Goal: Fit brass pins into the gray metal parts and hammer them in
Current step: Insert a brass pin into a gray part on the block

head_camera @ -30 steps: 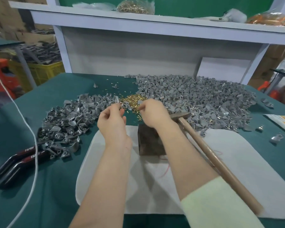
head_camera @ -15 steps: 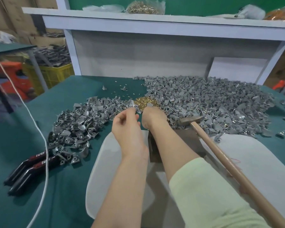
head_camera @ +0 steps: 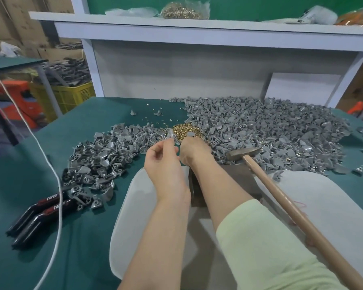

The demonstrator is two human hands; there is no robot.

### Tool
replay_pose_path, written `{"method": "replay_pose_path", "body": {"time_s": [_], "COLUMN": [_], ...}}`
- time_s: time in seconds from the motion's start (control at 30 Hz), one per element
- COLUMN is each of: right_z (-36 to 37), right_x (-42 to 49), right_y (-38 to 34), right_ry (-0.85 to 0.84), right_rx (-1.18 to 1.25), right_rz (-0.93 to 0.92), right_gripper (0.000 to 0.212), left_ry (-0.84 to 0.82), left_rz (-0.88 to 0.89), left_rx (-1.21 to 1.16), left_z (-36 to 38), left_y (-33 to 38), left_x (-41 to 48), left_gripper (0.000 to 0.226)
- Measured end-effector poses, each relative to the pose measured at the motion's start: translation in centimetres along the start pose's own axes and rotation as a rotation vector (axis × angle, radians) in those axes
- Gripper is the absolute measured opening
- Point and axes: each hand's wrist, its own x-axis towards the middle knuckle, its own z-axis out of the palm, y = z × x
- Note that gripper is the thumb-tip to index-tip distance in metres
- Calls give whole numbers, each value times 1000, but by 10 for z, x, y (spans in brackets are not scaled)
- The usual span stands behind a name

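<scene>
A gray metal part (head_camera: 169, 135) is pinched in the left hand (head_camera: 164, 164); the right hand (head_camera: 194, 151) grip can't be seen tbh, buried in brass pins (head_camera: 186, 129) just beyond it.

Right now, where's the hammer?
Head view, right of the right hand: the hammer, its head on the dark block beside the gray parts pile, handle slanting lower-right over the white mat.

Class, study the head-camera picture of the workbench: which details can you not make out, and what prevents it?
Head view throughout:
- Right hand: fingertips hidden behind its own back; whether its grip holds anything is unclear.
- Small gray metal part pinched by left hand: blurred; pin fitted or not, unclear.
- Dark brown block: partly covered by right forearm.
- Black-handled pliers: head buried under pile of gray parts.
- Wooden hammer handle: end cut off at the bottom-right corner.
</scene>
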Motion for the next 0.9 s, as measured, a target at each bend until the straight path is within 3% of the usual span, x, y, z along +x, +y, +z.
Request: {"method": "replay_pose_path", "body": {"time_s": [0.17,0.33,0.5,0.67,0.77,0.9], "right_z": [1,3,-14,-48,-60,-54], "right_x": [1,1,7,-22,-56,-91], "right_y": [0,-1,3,45,77,103], "right_ry": [-18,40,174,266,294,319], "right_rx": [20,5,298,741,822,802], "right_rz": [49,44,47,32,28,-3], "right_gripper": [18,13,3,16,22,25], "left_ry": [10,18,-16,-346,-553,-658], "left_rz": [-9,-23,45,244,407,523], "left_rx": [-2,0,103,509,852,1335], "left_z": [0,0,2,6,7,8], "left_y": [1,2,-1,-8,-15,-20], "left_x": [0,-1,-2,-10,-21,-30], "left_gripper": [11,9,6,14,18,6]}}
